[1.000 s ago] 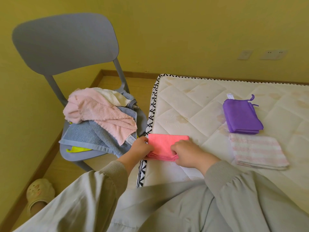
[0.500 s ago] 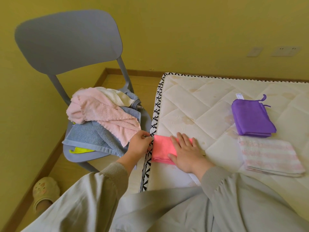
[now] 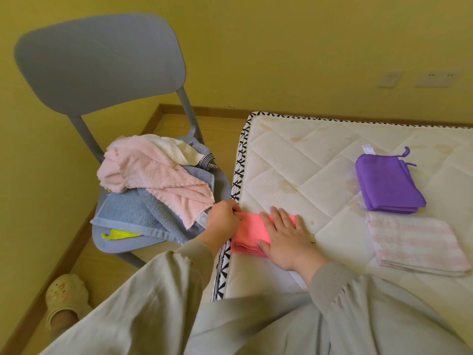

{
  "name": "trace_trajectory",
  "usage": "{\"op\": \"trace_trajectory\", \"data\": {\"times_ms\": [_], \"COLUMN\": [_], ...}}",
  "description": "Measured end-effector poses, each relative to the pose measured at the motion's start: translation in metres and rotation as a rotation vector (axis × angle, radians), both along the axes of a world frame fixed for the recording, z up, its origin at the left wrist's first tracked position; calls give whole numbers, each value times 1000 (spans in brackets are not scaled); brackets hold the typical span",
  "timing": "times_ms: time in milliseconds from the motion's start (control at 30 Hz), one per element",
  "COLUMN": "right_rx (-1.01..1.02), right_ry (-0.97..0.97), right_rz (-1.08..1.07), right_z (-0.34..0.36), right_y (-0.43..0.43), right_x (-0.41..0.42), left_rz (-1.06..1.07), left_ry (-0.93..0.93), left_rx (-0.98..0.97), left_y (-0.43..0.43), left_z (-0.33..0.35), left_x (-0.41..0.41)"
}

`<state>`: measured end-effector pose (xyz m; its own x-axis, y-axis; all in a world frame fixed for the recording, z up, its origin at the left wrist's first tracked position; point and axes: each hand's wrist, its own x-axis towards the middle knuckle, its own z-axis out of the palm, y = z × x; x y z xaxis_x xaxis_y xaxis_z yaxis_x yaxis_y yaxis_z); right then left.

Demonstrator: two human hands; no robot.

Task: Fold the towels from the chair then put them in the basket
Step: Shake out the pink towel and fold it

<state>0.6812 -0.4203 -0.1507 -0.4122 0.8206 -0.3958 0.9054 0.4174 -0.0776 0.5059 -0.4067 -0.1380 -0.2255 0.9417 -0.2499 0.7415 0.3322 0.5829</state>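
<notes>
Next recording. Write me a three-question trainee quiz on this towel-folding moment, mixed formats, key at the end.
1. True or false: the right hand lies flat on the coral towel.
2. Which towel on the mattress lies farther from the person? A purple towel, B coral towel.
3. Fill in: the unfolded towels are piled on the grey ___.
Key: 1 true; 2 A; 3 chair.

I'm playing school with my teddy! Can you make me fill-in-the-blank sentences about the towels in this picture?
The left hand pinches the coral towel while the right hand lies ____ on it.
The striped towel sits beside a folded ____ towel on the mattress.
The pale pink towel lies on a ____ towel on the chair.
Missing words: flat; purple; blue.
</notes>
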Motion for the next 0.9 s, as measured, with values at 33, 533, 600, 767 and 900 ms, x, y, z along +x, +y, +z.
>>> {"op": "trace_trajectory", "data": {"times_ms": [33, 533, 600, 767, 900], "right_rx": [-5, -27, -73, -120, -130], "right_ry": [13, -14, -50, 79, 528], "right_rz": [-6, -70, -97, -225, -514], "right_z": [1, 7, 6, 4, 11], "right_y": [0, 3, 6, 10, 21], "right_x": [0, 19, 28, 39, 43], "left_rz": [-29, -502, -484, -453, -346], "left_ry": [86, 490, 462, 379, 150], "left_rx": [19, 140, 121, 51, 113], "left_y": [-2, -42, -40, -39, -32], "left_z": [-2, -42, -42, -37, -21], "left_x": [4, 21, 15, 10, 6]}}
